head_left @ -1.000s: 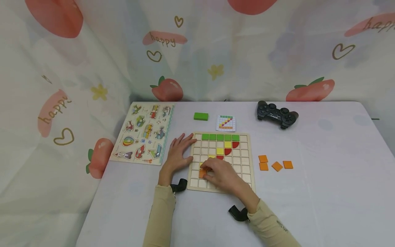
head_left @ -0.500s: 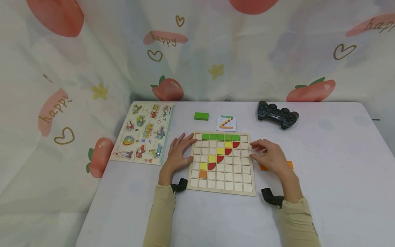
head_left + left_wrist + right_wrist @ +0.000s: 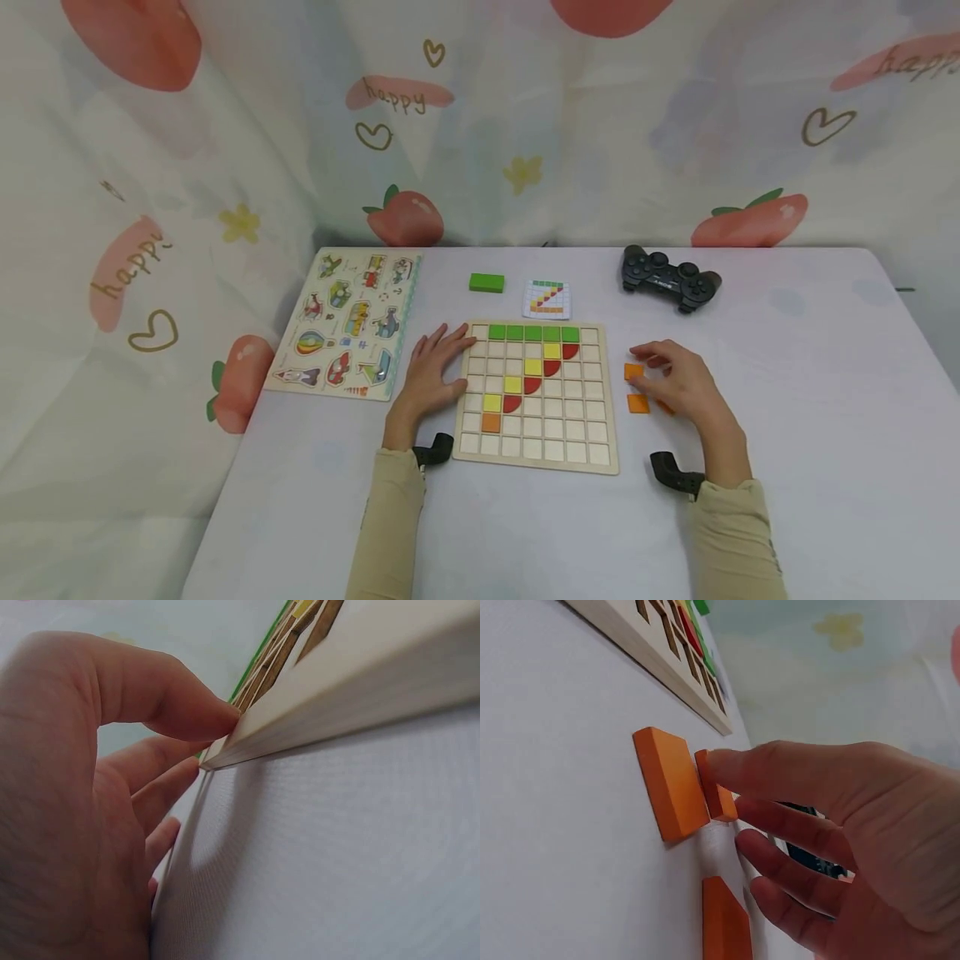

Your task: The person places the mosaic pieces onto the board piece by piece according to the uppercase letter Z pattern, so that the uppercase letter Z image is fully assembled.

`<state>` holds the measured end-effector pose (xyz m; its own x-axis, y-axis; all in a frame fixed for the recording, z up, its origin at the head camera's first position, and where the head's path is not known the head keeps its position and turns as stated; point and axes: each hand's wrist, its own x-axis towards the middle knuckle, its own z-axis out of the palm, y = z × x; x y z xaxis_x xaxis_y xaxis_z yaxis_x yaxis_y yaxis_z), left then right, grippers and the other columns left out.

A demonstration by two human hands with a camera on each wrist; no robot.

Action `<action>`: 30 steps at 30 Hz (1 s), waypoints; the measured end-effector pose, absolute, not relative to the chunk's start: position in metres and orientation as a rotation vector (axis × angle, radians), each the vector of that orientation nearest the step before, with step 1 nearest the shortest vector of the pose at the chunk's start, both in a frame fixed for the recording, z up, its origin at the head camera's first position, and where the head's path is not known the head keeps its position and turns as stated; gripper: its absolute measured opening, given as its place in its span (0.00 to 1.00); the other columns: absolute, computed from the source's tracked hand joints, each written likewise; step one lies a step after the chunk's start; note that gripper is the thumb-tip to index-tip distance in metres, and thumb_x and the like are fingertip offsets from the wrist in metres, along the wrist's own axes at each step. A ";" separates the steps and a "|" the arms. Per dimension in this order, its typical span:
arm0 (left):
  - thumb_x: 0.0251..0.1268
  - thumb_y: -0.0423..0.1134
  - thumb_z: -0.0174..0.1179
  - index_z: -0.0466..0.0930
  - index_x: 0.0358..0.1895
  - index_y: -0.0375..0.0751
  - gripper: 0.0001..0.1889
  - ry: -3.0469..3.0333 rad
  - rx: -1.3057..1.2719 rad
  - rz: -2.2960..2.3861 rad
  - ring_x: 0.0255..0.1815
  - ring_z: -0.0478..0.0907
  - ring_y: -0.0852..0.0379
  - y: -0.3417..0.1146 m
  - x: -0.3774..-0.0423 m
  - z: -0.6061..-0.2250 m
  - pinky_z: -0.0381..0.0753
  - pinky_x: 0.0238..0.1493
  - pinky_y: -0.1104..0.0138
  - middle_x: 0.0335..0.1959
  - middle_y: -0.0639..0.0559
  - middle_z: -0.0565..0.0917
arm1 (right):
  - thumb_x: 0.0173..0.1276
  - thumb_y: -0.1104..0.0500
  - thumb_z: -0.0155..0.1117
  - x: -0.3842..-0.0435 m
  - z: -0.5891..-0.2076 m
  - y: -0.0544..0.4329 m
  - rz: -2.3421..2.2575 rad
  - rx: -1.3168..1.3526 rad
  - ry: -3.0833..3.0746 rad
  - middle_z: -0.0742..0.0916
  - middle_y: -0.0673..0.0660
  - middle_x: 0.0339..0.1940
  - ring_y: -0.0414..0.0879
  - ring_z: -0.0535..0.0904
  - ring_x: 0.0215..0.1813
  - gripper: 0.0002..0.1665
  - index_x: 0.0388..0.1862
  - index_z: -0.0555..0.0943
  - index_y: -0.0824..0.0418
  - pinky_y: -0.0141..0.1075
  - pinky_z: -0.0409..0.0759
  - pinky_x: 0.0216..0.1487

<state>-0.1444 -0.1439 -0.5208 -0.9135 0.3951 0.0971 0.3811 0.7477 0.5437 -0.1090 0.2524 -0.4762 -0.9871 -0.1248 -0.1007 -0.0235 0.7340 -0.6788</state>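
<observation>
A wooden grid board [image 3: 611,400] lies in front of me with green, yellow, red and orange pieces set in its cells. My left hand [image 3: 429,377] rests at its left edge, fingers spread; in the left wrist view the thumb [image 3: 199,716] touches the rim. Right of the board, my right hand [image 3: 684,385] pinches an orange square tile [image 3: 633,372] between thumb and fingers. That tile [image 3: 716,787] also shows under the thumb in the right wrist view. Another orange tile [image 3: 638,404] lies just nearer to me, and one more [image 3: 724,922] is partly covered by the hand.
Behind the board lie a green block [image 3: 487,283] and a small pattern card [image 3: 547,300]. A black game controller [image 3: 670,280] sits at the back right. On the left lies a picture puzzle board [image 3: 341,325]. A printed cloth hangs behind the table.
My right hand has left the orange tile in the board, moved right to the loose orange tiles, and pinched one, shifting it away from its neighbour. The left hand stays put.
</observation>
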 end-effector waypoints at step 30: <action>0.44 0.43 0.56 0.70 0.70 0.52 0.40 2.901 0.648 0.896 0.80 0.46 0.50 -0.144 -0.144 -0.517 0.38 0.77 0.50 0.77 0.56 0.61 | 0.54 0.62 0.76 -0.085 -0.471 0.115 -0.959 -0.812 2.648 0.84 0.48 0.38 0.42 0.76 0.38 0.21 0.49 0.84 0.60 0.37 0.79 0.43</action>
<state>-0.1445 -0.1439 -0.5166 -0.9123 0.4003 0.0860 0.3791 0.7466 0.5466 -0.0853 0.1150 -0.4711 -0.8259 -0.5637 -0.0095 -0.4268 0.6362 -0.6427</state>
